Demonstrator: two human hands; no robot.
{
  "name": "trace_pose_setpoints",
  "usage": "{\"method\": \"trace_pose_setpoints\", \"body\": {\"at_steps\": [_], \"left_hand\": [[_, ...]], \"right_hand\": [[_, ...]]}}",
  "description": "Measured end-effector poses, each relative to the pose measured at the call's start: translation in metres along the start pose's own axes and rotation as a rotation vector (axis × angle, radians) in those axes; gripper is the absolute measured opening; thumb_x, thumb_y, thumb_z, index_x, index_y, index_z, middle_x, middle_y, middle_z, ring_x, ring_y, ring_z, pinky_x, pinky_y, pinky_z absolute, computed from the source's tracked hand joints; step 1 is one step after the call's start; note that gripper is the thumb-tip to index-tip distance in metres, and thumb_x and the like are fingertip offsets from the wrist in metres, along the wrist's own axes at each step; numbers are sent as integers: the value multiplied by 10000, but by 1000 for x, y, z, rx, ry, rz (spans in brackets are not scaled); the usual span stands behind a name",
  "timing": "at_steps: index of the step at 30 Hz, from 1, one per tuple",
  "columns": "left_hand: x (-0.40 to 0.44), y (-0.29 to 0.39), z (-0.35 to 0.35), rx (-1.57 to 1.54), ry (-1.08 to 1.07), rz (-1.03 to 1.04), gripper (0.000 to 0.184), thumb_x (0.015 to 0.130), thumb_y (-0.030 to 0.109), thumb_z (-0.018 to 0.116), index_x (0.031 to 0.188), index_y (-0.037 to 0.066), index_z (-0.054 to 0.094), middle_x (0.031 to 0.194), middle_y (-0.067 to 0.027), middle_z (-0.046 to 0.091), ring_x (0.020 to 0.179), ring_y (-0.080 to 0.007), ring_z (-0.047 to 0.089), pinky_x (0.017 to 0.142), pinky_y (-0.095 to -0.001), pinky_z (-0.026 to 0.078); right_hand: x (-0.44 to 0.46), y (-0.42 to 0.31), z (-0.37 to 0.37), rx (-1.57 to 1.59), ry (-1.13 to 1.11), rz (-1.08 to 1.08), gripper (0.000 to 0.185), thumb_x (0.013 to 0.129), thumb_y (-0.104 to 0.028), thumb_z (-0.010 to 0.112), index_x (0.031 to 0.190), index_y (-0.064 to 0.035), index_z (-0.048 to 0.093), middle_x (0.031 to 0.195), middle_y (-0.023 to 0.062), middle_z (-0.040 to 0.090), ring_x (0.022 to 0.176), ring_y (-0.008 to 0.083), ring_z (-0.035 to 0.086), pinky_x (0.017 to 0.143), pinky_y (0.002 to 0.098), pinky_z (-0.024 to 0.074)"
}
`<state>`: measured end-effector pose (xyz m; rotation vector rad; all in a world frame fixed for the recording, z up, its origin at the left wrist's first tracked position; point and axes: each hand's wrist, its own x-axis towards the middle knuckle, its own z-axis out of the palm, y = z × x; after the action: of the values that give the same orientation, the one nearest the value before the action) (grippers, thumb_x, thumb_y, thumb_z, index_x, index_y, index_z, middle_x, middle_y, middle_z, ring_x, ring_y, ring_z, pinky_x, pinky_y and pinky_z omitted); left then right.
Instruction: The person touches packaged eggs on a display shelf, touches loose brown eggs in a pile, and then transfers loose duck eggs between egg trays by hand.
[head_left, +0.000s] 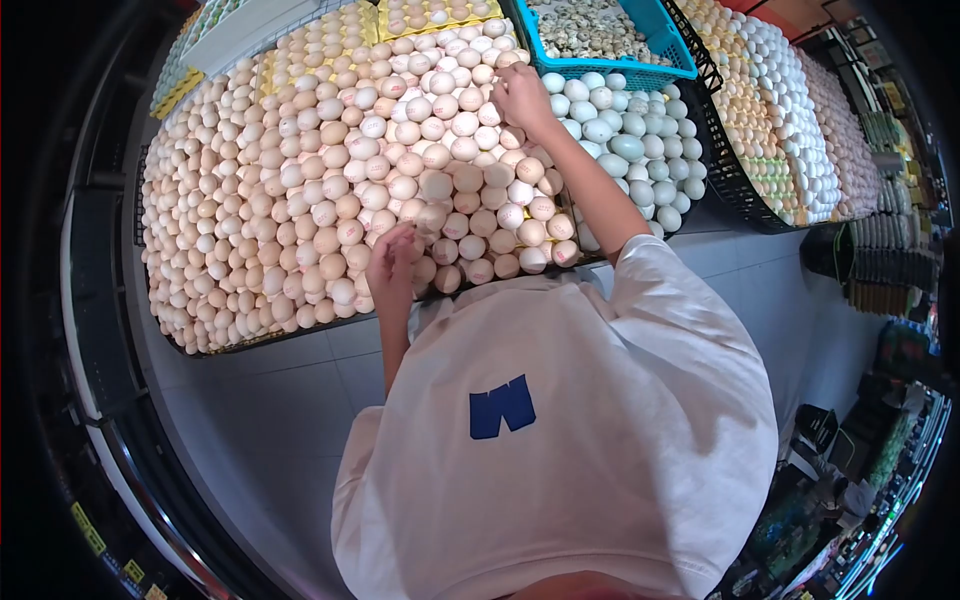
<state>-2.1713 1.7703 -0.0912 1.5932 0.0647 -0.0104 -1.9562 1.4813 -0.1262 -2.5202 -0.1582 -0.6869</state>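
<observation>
Many brown and pinkish eggs (300, 190), several with red stamps, are piled across a wide display. My right hand (522, 98) reaches to the far right part of the pile, its curled fingers at the eggs beside the pale blue-green eggs (627, 147). Whether it holds an egg is hidden by the hand. Nearer my body, my left hand (393, 262) is at the front edge of the pile with its fingers bent close together; what is between them, if anything, is too small to make out.
A blue basket (683, 72) of small speckled eggs stands at the back. Beyond a black crate edge (740, 165) on the right lie more white and brown eggs (790, 110). Yellow trays (440, 28) hold eggs at the back. Tiled floor (270, 400) shows below the display.
</observation>
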Motion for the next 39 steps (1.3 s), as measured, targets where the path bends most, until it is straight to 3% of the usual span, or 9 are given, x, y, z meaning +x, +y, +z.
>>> {"method": "trace_pose_setpoints", "body": {"at_steps": [5,9,12,15,17,20,27,32,39], "left_hand": [[2,0,-2,10,-10,5,254,1013,120,521,1205,-25,602,1099,-99,662,1033,-132,613,896,-256,475],[2,-9,-5,-12,9,-7,254,1012,127,526,1197,-26,608,1095,-92,663,1021,-124,610,887,-252,474],[1,-8,-5,-2,21,-16,255,1011,129,529,1198,-26,606,1085,-84,664,1009,-119,610,879,-251,475],[2,-11,-5,-31,23,8,252,1009,127,532,1193,-28,608,1071,-81,664,1001,-118,611,871,-251,478],[2,-11,-5,-14,19,23,251,1009,131,534,1185,-31,611,1060,-83,664,991,-122,614,866,-252,483],[1,-9,-5,9,35,28,251,1010,136,537,1179,-33,614,1059,-87,664,992,-126,618,862,-254,487],[1,-4,-6,12,41,55,251,1004,137,547,1183,-25,615,1077,-94,671,1000,-138,633,859,-266,500],[2,-13,-5,41,56,8,254,1008,154,542,1176,-19,621,1066,-99,677,1004,-149,639,859,-273,503],[4,-14,-3,32,12,23,247,1009,156,539,1167,-13,625,1068,-93,679,1002,-141,636,849,-266,498]], "right_hand": [[25,21,-8,-115,-19,-70,193,801,-96,642,979,-21,629,1000,186,624,975,375,604,804,441,524],[40,30,-3,-169,-202,-35,155,789,-81,647,913,-53,559,945,171,591,944,369,606,768,455,511],[47,30,-2,-208,-377,22,268,773,-126,696,1017,-64,606,1022,178,620,988,354,625,798,448,540],[52,36,7,-183,-366,29,262,772,-141,698,1004,-61,606,994,179,624,972,357,629,797,448,538],[53,39,15,-159,-278,-5,240,762,-181,719,930,-65,593,875,150,613,875,351,632,747,457,509],[52,23,7,-61,-211,-13,327,750,-183,723,1048,-71,646,882,155,641,867,338,643,746,439,516],[60,22,-16,70,-450,5,496,740,-200,716,1203,-49,625,939,175,693,908,331,667,794,420,535],[53,29,-29,49,-655,-82,517,721,-140,733,1223,-79,628,946,163,681,890,331,656,775,399,530],[40,33,-21,-187,-633,-266,450,721,-175,727,1161,-148,636,925,96,705,948,326,637,818,427,524]]}}
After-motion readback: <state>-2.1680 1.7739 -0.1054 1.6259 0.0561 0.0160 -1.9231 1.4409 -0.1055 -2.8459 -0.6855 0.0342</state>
